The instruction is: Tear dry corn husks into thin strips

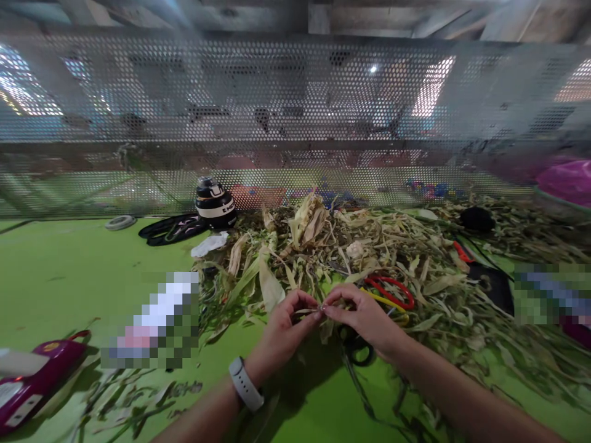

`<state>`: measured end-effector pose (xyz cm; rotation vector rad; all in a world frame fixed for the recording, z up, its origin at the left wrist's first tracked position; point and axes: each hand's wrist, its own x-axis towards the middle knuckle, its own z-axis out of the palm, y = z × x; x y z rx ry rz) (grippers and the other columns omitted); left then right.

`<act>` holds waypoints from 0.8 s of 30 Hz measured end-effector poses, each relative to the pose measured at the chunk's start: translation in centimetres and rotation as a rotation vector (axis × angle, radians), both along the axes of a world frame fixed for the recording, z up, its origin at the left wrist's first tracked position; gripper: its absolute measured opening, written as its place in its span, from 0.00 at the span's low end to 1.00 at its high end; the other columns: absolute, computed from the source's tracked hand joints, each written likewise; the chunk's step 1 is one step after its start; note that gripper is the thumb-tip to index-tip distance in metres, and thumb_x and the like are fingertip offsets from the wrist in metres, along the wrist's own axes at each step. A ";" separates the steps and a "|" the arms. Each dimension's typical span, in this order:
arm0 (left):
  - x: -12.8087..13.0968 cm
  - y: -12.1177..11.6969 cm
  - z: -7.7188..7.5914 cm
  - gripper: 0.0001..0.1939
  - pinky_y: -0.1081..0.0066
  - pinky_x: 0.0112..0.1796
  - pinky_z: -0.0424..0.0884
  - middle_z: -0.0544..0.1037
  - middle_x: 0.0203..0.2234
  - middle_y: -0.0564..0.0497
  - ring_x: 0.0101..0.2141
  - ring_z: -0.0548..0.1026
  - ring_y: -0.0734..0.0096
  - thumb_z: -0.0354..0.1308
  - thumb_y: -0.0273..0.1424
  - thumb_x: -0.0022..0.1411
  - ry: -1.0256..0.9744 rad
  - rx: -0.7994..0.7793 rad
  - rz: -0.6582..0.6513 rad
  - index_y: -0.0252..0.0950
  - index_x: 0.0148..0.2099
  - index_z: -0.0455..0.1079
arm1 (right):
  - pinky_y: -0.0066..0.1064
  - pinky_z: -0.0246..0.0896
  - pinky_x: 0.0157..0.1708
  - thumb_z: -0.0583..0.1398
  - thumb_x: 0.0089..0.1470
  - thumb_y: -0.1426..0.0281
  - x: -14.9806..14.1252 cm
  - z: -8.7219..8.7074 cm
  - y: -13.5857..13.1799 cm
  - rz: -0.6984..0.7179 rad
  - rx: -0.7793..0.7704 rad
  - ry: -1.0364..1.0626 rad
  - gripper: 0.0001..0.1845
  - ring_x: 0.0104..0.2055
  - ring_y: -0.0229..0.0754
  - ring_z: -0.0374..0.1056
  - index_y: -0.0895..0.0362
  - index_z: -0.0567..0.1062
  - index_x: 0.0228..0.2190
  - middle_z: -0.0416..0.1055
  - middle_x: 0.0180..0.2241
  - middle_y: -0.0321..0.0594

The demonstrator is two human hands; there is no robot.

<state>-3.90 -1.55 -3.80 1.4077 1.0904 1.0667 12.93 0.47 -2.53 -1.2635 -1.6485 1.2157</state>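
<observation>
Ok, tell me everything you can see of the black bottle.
The bottle is squat and rounded, glossy black like plastic or coated metal, with a pale band carrying dark, partly readable lettering. Its top looks greyish, with a pale loop at the front. It stands upright on the green table, before the perforated panel, left of the dry leaf pile. Whether the black item beside it touches it is unclear.

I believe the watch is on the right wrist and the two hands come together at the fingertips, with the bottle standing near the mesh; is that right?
Not quite: the head view shows the watch on the wrist of the left hand. It and the right hand do come together at the fingertips, and the bottle stands near the mesh.
</observation>
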 end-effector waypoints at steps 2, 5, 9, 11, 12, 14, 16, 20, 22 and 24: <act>0.0 0.0 0.1 0.11 0.74 0.33 0.66 0.71 0.30 0.51 0.32 0.69 0.72 0.59 0.36 0.52 -0.012 -0.008 -0.009 0.35 0.35 0.66 | 0.34 0.54 0.44 0.64 0.42 0.66 0.3 0.2 0.0 0.005 0.114 -0.066 0.06 0.42 0.43 0.60 0.55 0.76 0.24 0.63 0.37 0.39; 0.1 0.0 0.3 0.15 0.74 0.33 0.66 0.73 0.31 0.50 0.32 0.70 0.72 0.60 0.37 0.50 -0.061 -0.092 -0.051 0.34 0.39 0.68 | 0.35 0.53 0.46 0.64 0.42 0.66 0.7 0.6 0.2 0.046 0.200 -0.125 0.05 0.42 0.42 0.61 0.53 0.77 0.25 0.61 0.37 0.39; -0.1 0.0 0.5 0.15 0.77 0.26 0.61 0.73 0.25 0.51 0.24 0.66 0.78 0.61 0.39 0.48 -0.065 -0.246 -0.094 0.33 0.36 0.73 | 0.33 0.55 0.40 0.64 0.41 0.65 0.9 0.9 0.5 0.068 0.111 -0.109 0.06 0.37 0.40 0.61 0.55 0.77 0.23 0.61 0.31 0.37; -0.3 0.0 0.5 0.16 0.78 0.22 0.55 0.72 0.21 0.53 0.20 0.62 0.81 0.61 0.39 0.48 -0.073 -0.306 -0.115 0.33 0.36 0.74 | 0.31 0.55 0.36 0.65 0.40 0.65 0.7 0.9 0.6 0.061 0.041 -0.058 0.07 0.33 0.39 0.60 0.56 0.77 0.22 0.61 0.28 0.36; -0.3 0.0 0.5 0.16 0.78 0.21 0.54 0.71 0.21 0.53 0.20 0.60 0.81 0.62 0.39 0.48 -0.090 -0.322 -0.123 0.33 0.36 0.74 | 0.30 0.54 0.34 0.65 0.40 0.65 0.6 0.9 0.6 0.057 0.017 -0.032 0.08 0.31 0.37 0.59 0.57 0.77 0.21 0.61 0.27 0.35; -0.4 0.0 0.6 0.15 0.79 0.22 0.55 0.72 0.22 0.53 0.21 0.62 0.81 0.62 0.39 0.47 -0.144 -0.323 -0.123 0.33 0.35 0.74 | 0.28 0.53 0.31 0.65 0.40 0.65 0.5 0.8 0.6 0.052 -0.021 0.022 0.08 0.29 0.36 0.57 0.57 0.77 0.21 0.60 0.25 0.34; -0.4 0.0 0.6 0.15 0.79 0.24 0.57 0.72 0.25 0.53 0.23 0.63 0.80 0.63 0.38 0.46 -0.186 -0.324 -0.110 0.33 0.35 0.73 | 0.27 0.52 0.30 0.65 0.40 0.64 0.3 0.6 0.5 0.046 -0.047 0.081 0.09 0.28 0.35 0.57 0.58 0.77 0.22 0.61 0.25 0.33; -0.3 -0.1 0.5 0.16 0.80 0.19 0.51 0.68 0.21 0.56 0.19 0.59 0.82 0.62 0.40 0.48 -0.176 -0.392 -0.097 0.35 0.36 0.71 | 0.27 0.53 0.29 0.65 0.40 0.63 0.1 0.3 0.4 0.030 -0.052 0.141 0.10 0.28 0.35 0.58 0.57 0.77 0.22 0.62 0.25 0.34; -0.2 -0.1 0.6 0.16 0.81 0.17 0.48 0.65 0.18 0.58 0.17 0.56 0.84 0.61 0.40 0.48 -0.160 -0.414 -0.096 0.35 0.36 0.70 | 0.26 0.52 0.28 0.65 0.39 0.64 0.0 0.2 0.4 0.026 -0.047 0.136 0.09 0.27 0.34 0.57 0.57 0.77 0.22 0.62 0.24 0.33; -0.2 -0.2 0.8 0.16 0.81 0.16 0.48 0.64 0.17 0.59 0.16 0.56 0.85 0.61 0.40 0.48 -0.153 -0.409 -0.106 0.35 0.36 0.70 | 0.26 0.53 0.29 0.66 0.39 0.65 -0.1 0.3 0.3 0.017 -0.075 0.155 0.09 0.27 0.34 0.58 0.58 0.76 0.21 0.63 0.24 0.33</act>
